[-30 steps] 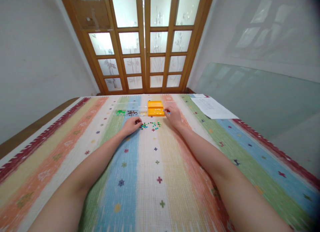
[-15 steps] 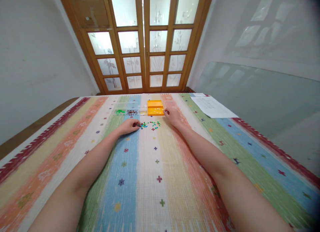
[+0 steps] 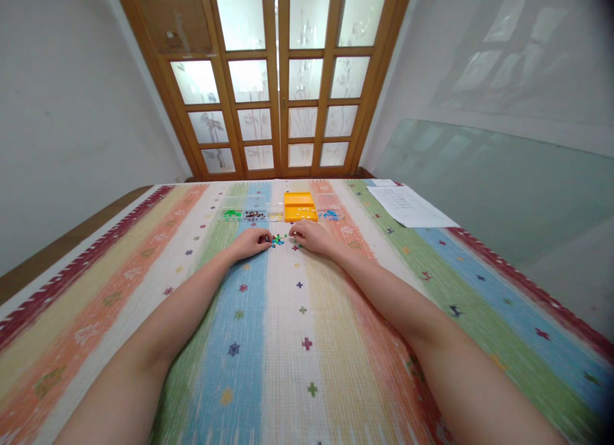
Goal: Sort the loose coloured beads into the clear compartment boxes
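Observation:
A small scatter of tiny coloured pieces (image 3: 279, 241) lies on the striped cloth (image 3: 288, 317) far out in front of me. My left hand (image 3: 250, 243) rests on the cloth at the scatter's left edge, fingers curled with the tips pinched among the pieces. My right hand (image 3: 311, 236) lies over the scatter's right part, fingers curled down onto the pieces. What either hand holds is too small to make out. Behind the scatter stands an orange tray (image 3: 299, 207) with a few light pieces in it.
Left of the orange tray sit clear compartments with green pieces (image 3: 232, 213) and dark red pieces (image 3: 254, 214); blue pieces (image 3: 330, 213) lie to its right. A white printed sheet (image 3: 407, 206) lies at the far right. Wooden glazed doors (image 3: 278, 80) stand behind the table.
My right hand has come back from the orange tray's right edge to the scatter of pieces, moving left and towards me. My left hand has stayed at the scatter's left edge.

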`<action>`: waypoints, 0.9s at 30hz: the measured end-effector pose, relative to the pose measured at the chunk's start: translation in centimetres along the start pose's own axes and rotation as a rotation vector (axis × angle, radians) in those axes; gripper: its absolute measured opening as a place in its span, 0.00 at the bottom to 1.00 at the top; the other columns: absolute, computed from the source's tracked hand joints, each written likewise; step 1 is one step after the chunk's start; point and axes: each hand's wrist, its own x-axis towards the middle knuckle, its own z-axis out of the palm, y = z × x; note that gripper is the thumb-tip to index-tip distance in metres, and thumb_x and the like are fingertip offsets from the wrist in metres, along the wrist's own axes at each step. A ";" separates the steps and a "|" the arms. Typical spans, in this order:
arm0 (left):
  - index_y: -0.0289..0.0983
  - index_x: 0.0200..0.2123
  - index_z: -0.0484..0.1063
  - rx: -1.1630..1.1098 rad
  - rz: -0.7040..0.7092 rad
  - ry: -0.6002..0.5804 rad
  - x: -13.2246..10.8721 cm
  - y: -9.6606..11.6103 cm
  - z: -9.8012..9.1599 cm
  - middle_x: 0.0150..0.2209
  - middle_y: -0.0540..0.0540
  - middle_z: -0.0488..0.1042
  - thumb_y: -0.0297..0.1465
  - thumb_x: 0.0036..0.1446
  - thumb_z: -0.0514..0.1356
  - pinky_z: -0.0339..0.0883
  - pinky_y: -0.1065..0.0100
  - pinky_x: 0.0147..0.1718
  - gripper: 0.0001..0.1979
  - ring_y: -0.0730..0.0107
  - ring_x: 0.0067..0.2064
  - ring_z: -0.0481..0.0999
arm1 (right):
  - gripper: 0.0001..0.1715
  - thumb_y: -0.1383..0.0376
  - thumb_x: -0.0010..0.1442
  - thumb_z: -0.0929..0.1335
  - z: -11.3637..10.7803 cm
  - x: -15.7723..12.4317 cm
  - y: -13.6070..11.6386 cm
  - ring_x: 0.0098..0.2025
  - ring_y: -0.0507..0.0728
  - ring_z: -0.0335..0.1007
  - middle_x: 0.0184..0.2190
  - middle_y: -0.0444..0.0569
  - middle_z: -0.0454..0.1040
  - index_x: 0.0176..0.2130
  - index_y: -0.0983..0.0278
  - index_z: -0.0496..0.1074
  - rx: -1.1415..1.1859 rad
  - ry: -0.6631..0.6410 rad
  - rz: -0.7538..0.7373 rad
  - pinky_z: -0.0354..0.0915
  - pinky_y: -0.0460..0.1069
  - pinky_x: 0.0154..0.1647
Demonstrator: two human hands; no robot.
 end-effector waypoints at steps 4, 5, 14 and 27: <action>0.39 0.41 0.80 0.053 0.005 0.040 0.1 -0.5 0.1 0.32 0.48 0.76 0.36 0.63 0.60 0.60 0.66 0.34 0.10 0.65 0.33 0.71 | 0.13 0.71 0.63 0.69 -1.2 -0.4 2.8 0.42 0.57 0.74 0.42 0.50 0.82 0.44 0.62 0.81 0.026 -0.061 0.045 0.62 0.47 0.42; 0.39 0.40 0.80 0.065 0.006 0.052 0.1 -0.7 0.1 0.32 0.48 0.76 0.36 0.63 0.60 0.60 0.66 0.34 0.10 0.65 0.34 0.72 | 0.13 0.72 0.62 0.69 -1.4 -0.5 3.3 0.40 0.56 0.74 0.40 0.49 0.81 0.44 0.62 0.81 0.031 -0.083 0.046 0.61 0.47 0.40; 0.39 0.39 0.80 0.095 0.004 0.109 0.2 -1.8 0.4 0.35 0.46 0.78 0.35 0.63 0.61 0.65 0.65 0.38 0.09 0.63 0.37 0.74 | 0.10 0.67 0.64 0.70 -1.1 -0.9 3.4 0.41 0.57 0.74 0.42 0.48 0.82 0.44 0.60 0.82 0.051 -0.152 -0.006 0.61 0.47 0.40; 0.38 0.39 0.79 0.133 -0.036 0.211 0.2 -2.5 0.2 0.38 0.45 0.79 0.34 0.65 0.57 0.66 0.63 0.40 0.11 0.62 0.39 0.75 | 0.06 0.67 0.64 0.69 0.3 -0.8 3.4 0.39 0.56 0.72 0.39 0.49 0.81 0.39 0.62 0.80 0.122 0.003 0.005 0.61 0.48 0.40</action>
